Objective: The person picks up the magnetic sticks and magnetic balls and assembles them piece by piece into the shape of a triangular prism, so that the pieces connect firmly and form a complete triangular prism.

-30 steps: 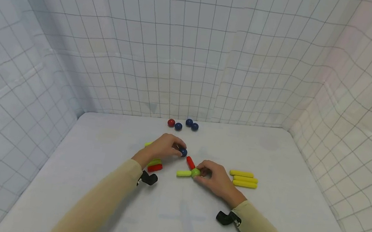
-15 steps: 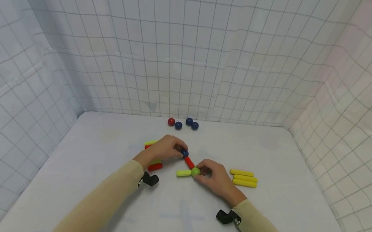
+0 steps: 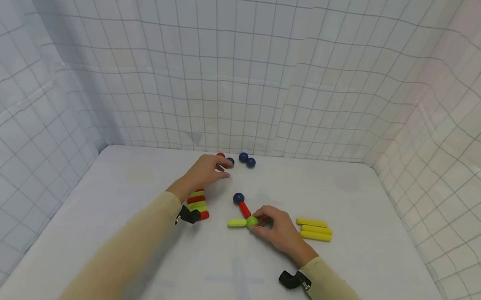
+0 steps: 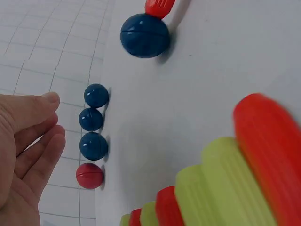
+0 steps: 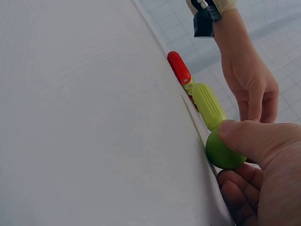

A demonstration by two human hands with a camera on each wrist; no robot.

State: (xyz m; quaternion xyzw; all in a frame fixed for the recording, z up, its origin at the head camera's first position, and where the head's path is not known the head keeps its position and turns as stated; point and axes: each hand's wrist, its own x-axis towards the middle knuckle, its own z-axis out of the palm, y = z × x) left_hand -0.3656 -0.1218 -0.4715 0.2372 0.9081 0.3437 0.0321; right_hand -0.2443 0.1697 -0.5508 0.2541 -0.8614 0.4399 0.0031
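My right hand point(image 3: 280, 231) pinches a green ball point(image 3: 252, 221) between thumb and fingers. A light-green rod point(image 3: 237, 223) extends leftward from that ball, and a short red rod point(image 3: 244, 209) runs up from it to a dark blue ball point(image 3: 238, 198). Holding nothing, my left hand point(image 3: 204, 171) hovers near loose balls at the back, its fingers loosely bent. The left wrist view has these as three blue balls point(image 4: 93, 146) and one red ball point(image 4: 89, 175) in a line, apart from the fingertips.
Below the left forearm lies a row of red and light-green rods point(image 3: 196, 207), partly covered by the arm. Three yellow rods point(image 3: 316, 230) lie right of the right hand. Grid-patterned white cloth walls point(image 3: 249, 72) enclose the table at the back and sides.
The left hand brought the blue ball against the red rod's end, then let go and moved back and left towards the loose balls. The right hand has kept its hold on the green ball.
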